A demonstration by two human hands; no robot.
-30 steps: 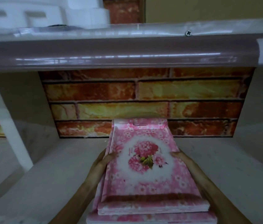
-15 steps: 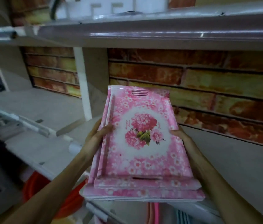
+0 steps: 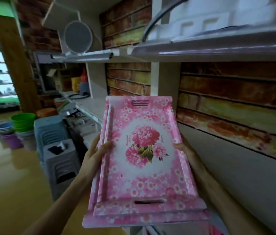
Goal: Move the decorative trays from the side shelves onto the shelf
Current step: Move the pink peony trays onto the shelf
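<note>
I hold a stack of pink flowered trays [image 3: 144, 167], nested one inside another, level in front of me. My left hand [image 3: 96, 155] grips the stack's left edge with the thumb on top. My right hand [image 3: 187, 154] grips the right edge. The stack hangs in the air beside the grey shelf [image 3: 235, 167], its right side over the shelf's front part. A big pink flower print fills the top tray's middle, and slot handles show at both ends.
An upper shelf [image 3: 218, 48] with white foam blocks [image 3: 201, 22] runs overhead. Grey stacked stools [image 3: 61, 160] stand left of my arm, with green and purple buckets [image 3: 22, 121] farther left on the yellow floor. A round mirror [image 3: 78, 37] stands on the far upper shelf.
The view has swung left and pulled back from the shelf. The tray stack, held in both hands, has come off the shelf surface and out toward the aisle.
</note>
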